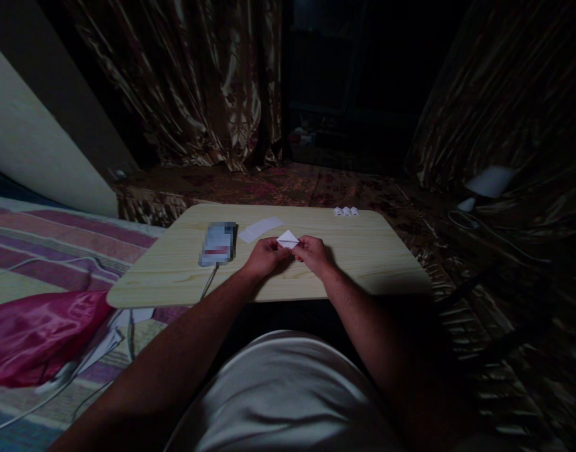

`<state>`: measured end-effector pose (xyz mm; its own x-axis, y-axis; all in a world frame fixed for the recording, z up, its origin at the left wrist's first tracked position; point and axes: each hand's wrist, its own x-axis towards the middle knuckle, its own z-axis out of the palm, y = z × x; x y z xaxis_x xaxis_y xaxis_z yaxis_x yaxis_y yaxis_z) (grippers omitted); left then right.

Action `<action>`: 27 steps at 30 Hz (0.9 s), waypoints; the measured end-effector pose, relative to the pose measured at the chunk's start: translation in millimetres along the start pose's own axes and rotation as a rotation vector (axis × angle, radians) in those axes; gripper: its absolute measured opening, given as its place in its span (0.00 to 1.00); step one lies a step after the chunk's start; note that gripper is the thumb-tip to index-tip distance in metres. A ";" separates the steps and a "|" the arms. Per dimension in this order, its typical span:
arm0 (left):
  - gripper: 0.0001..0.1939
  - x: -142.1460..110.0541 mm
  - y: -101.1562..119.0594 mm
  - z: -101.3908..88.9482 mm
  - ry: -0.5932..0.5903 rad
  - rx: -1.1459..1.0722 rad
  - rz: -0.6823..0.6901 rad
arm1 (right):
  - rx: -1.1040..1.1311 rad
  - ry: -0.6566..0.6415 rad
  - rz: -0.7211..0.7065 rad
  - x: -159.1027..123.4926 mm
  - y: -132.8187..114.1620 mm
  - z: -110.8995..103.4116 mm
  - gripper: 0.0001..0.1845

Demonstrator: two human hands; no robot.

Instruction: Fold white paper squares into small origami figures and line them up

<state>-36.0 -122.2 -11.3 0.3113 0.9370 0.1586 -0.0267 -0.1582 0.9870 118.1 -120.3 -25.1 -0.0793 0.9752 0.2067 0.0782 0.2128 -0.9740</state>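
Both my hands meet over the middle of a small light wooden table [174, 270]. My left hand [264, 256] and my right hand [312, 252] each pinch a small white folded paper piece [288, 238], shaped like a triangle, held just above the tabletop. A flat white paper strip [260, 229] lies on the table just beyond my left hand. Three small folded white paper pieces [346, 211] sit in a row at the table's far edge.
A phone [217, 243] lies on the table left of my hands, with a cable running off the near edge. A striped bedcover [47, 251] and a pink cloth [38, 333] lie to the left. Brown curtains hang behind. A white lamp [488, 183] stands at right.
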 end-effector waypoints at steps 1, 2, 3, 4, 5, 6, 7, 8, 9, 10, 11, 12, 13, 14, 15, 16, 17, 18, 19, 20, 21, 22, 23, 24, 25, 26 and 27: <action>0.11 -0.2 0.5 0.5 -0.006 -0.008 0.003 | -0.008 0.003 0.000 -0.1 -0.3 -0.1 0.06; 0.11 -0.3 1.0 0.9 -0.012 -0.015 0.008 | -0.024 0.009 0.000 -0.2 -0.8 -0.2 0.05; 0.11 -0.5 1.6 1.2 -0.017 -0.017 0.012 | -0.043 0.018 0.001 -0.5 -1.3 -0.2 0.05; 0.11 -0.6 2.1 1.4 -0.018 -0.015 0.015 | -0.063 0.027 0.002 -0.8 -1.8 -0.2 0.05; 0.11 -0.6 2.5 1.6 -0.018 -0.012 0.015 | -0.078 0.035 0.005 -1.2 -2.3 -0.1 0.05; 0.12 -0.6 2.8 1.6 -0.018 -0.010 0.015 | -0.087 0.040 0.009 -1.7 -2.7 0.1 0.05; 0.12 -0.5 2.8 1.5 -0.021 -0.010 0.014 | -0.090 0.044 0.014 -2.0 -3.0 0.3 0.05; 0.12 -0.3 2.6 1.3 -0.026 -0.010 0.013 | -0.089 0.047 0.019 -2.3 -3.2 0.5 0.05; 0.12 -0.2 2.2 1.1 -0.030 -0.012 0.016 | -0.089 0.050 0.024 -2.6 -3.3 0.6 0.05; 0.12 0.0 1.8 0.9 -0.034 -0.014 0.020 | -0.090 0.053 0.028 -2.7 -3.4 0.8 0.05; 0.12 0.2 1.4 0.8 -0.036 -0.014 0.024 | -0.092 0.057 0.030 -2.8 -3.5 0.9 0.05; 0.12 0.2 1.1 0.8 -0.035 -0.010 0.027 | -0.096 0.060 0.030 -2.9 -3.7 0.9 0.05; 0.12 0.1 1.0 0.8 -0.034 -0.005 0.028 | -0.103 0.062 0.028 -3.0 -4.1 0.9 0.06; 0.12 -0.1 1.1 1.0 -0.036 -0.001 0.025 | -0.113 0.064 0.023 -3.2 -4.8 0.7 0.06; 0.13 -0.4 1.4 1.3 -0.038 -0.002 0.020 | -0.128 0.067 0.015 -3.5 -5.6 0.5 0.06; 0.13 -0.8 1.7 1.7 -0.041 -0.004 0.012 | -0.144 0.069 0.005 -3.8 -6.5 0.2 0.06; 0.13 -1.1 1.9 2.1 -0.043 -0.006 0.005 | -0.158 0.072 -0.008 -4.2 -7.5 0.0 0.06; 0.13 -1.4 1.9 2.3 -0.047 -0.007 0.000 | -0.167 0.073 -0.020 -4.5 -8.4 -0.2 0.06; 0.13 -1.4 1.6 2.4 -0.052 -0.007 0.001 | -0.171 0.072 -0.031 -4.7 -9.0 -0.4 0.06; 0.13 -1.3 1.0 2.2 -0.058 -0.002 0.006 | -0.169 0.070 -0.039 -4.8 -9.5 -0.5 0.06; 0.13 -0.9 0.1 1.9 -0.064 0.006 0.012 | -0.165 0.067 -0.041 -4.8 -9.7 -0.5 0.06; 0.14 -0.4 -1.1 1.4 -0.070 0.014 0.019 | -0.161 0.063 -0.042 -4.7 -9.8 -0.4 0.06; 0.14 0.1 -2.3 0.7 -0.078 0.020 0.023 | -0.159 0.060 -0.040 -4.5 -9.7 -0.3 0.06; 0.14 0.7 -3.5 0.1 -0.085 0.025 0.026 | -0.157 0.056 -0.039 -4.2 -9.6 -0.3 0.06; 0.14 1.2 -4.5 -0.5 -0.090 0.029 0.027 | -0.155 0.053 -0.037 -4.0 -9.5 -0.2 0.06; 0.14 1.5 -5.1 -1.0 -0.093 0.033 0.029 | -0.156 0.048 -0.034 -3.7 -9.4 -0.2 0.07; 0.14 1.6 -5.4 -1.3 -0.095 0.035 0.033 | -0.157 0.042 -0.031 -3.6 -9.2 -0.3 0.07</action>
<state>-36.6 -119.4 -16.4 0.3998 0.8975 0.1859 -0.0054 -0.2005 0.9797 118.0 -125.7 -16.8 -0.0423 0.9690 0.2433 0.2313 0.2464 -0.9412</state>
